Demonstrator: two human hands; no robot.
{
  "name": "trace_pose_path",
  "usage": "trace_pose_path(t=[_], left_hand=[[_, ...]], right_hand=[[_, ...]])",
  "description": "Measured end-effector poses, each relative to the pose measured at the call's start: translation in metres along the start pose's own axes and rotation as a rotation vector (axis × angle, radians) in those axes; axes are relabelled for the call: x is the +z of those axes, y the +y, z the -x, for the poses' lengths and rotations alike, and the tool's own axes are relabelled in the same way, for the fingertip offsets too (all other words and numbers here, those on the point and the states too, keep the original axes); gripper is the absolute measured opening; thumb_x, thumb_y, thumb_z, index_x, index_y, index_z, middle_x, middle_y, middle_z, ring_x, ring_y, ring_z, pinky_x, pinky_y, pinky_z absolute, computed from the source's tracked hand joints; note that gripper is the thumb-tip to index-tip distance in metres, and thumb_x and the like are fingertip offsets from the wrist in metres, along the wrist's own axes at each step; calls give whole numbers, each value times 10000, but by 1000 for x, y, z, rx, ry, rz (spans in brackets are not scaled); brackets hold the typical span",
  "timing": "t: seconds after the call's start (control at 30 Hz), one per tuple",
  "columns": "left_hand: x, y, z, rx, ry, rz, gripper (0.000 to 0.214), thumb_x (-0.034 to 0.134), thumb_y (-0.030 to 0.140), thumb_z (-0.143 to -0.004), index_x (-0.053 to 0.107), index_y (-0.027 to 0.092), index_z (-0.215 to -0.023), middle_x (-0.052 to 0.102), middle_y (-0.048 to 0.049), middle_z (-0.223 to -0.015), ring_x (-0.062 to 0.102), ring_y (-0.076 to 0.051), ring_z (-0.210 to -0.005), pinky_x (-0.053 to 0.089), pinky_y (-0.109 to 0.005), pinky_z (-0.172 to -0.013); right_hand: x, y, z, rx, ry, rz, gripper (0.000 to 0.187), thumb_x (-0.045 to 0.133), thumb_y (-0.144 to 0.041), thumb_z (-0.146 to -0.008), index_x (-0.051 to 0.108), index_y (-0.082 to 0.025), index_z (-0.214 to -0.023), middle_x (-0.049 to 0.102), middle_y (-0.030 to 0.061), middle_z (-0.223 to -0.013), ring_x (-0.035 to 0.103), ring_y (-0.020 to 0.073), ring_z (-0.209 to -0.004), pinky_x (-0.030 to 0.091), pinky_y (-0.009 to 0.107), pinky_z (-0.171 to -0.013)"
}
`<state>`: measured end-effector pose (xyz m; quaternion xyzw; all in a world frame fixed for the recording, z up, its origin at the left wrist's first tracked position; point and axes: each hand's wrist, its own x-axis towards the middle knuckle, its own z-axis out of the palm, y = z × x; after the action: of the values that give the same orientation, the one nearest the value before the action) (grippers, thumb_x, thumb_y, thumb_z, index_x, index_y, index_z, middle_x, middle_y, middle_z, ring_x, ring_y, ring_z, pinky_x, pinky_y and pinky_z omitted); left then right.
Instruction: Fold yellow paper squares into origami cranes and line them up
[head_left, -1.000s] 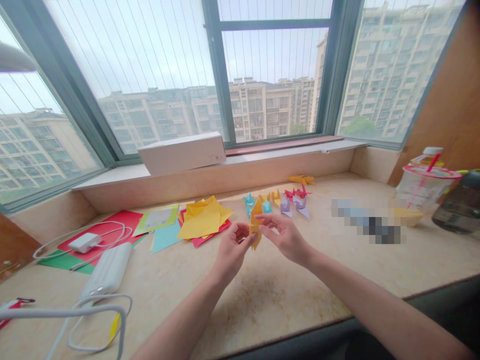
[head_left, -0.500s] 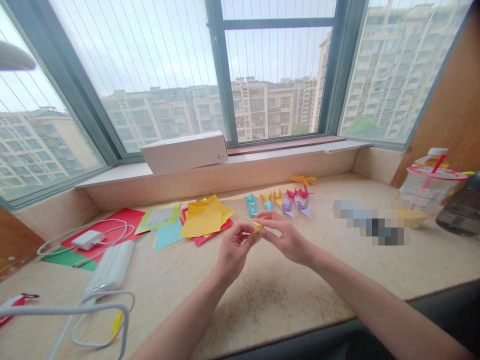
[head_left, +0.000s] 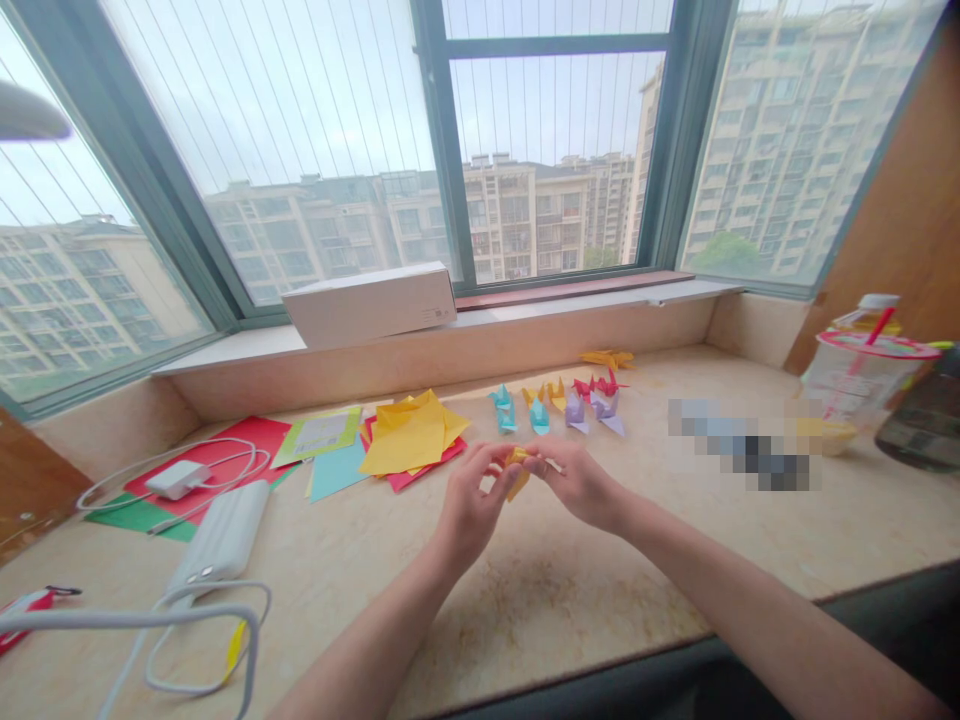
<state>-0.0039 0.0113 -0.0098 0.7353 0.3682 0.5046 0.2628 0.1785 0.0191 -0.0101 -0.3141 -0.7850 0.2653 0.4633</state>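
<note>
My left hand point(head_left: 469, 505) and my right hand point(head_left: 577, 480) meet above the marble counter point(head_left: 540, 590), both pinching a small folded yellow paper piece point(head_left: 517, 472) between their fingertips. Only a corner of the paper shows between the fingers. Just beyond the hands stands a row of several small folded paper figures point(head_left: 559, 403) in blue, yellow, red and lilac. A loose stack of yellow, red and blue paper sheets point(head_left: 409, 440) lies to the left of my hands.
A white charger with cables point(head_left: 176, 478) rests on red and green sheets point(head_left: 150, 515) at the left, next to a white power bank point(head_left: 217, 545). A white box point(head_left: 367, 303) sits on the window ledge. A plastic cup with a straw point(head_left: 855, 375) and bottles stand at right.
The yellow paper stood upright between my fingers a second ago. Both hands have since closed in around it and lowered it, so it is mostly hidden now.
</note>
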Motion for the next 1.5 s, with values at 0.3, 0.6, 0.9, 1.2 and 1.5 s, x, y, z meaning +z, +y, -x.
trace_pose_path(t=[0.3, 0.6, 0.9, 1.2, 1.5], left_hand=[[5, -4, 3, -149, 31, 250, 355, 695, 402, -830, 659, 195, -1116, 644, -24, -789, 607, -156, -727, 487, -255, -674], [4, 0, 4, -126, 103, 257, 284, 739, 385, -790, 683, 185, -983, 632, -3, -741, 604, -135, -672, 484, -231, -629], [5, 1, 7, -86, 58, 163, 215, 746, 339, -784, 677, 172, -900, 691, -34, -790, 658, -160, -718, 537, -275, -687], [1, 6, 5, -45, 21, 91, 164, 705, 323, -820, 692, 170, -878, 726, -56, -822, 687, -183, -749, 548, -288, -698], [0, 8, 3, -80, 117, 143, 159, 697, 321, -826, 681, 165, -803, 727, -44, -779, 677, -181, -743, 535, -288, -716]], right_hand=[[2, 0, 2, 65, 150, -77, 246, 607, -412, -911, 702, -239, -1057, 742, 55, -972, 666, 209, -872, 504, 347, -814], [4, -4, 5, 104, 176, -109, 336, 631, -450, -881, 699, -231, -1126, 730, 52, -914, 641, 211, -824, 513, 358, -799], [3, -3, 3, 174, 109, -133, 214, 613, -387, -893, 735, -213, -915, 740, 29, -874, 664, 218, -848, 500, 323, -790], [-1, 2, 2, 156, 108, -107, 184, 608, -346, -891, 730, -211, -869, 737, 21, -830, 660, 206, -807, 496, 314, -762], [4, 3, 0, 204, 188, -209, 300, 680, -423, -839, 726, -202, -1036, 741, 47, -890, 636, 200, -798, 495, 340, -778]])
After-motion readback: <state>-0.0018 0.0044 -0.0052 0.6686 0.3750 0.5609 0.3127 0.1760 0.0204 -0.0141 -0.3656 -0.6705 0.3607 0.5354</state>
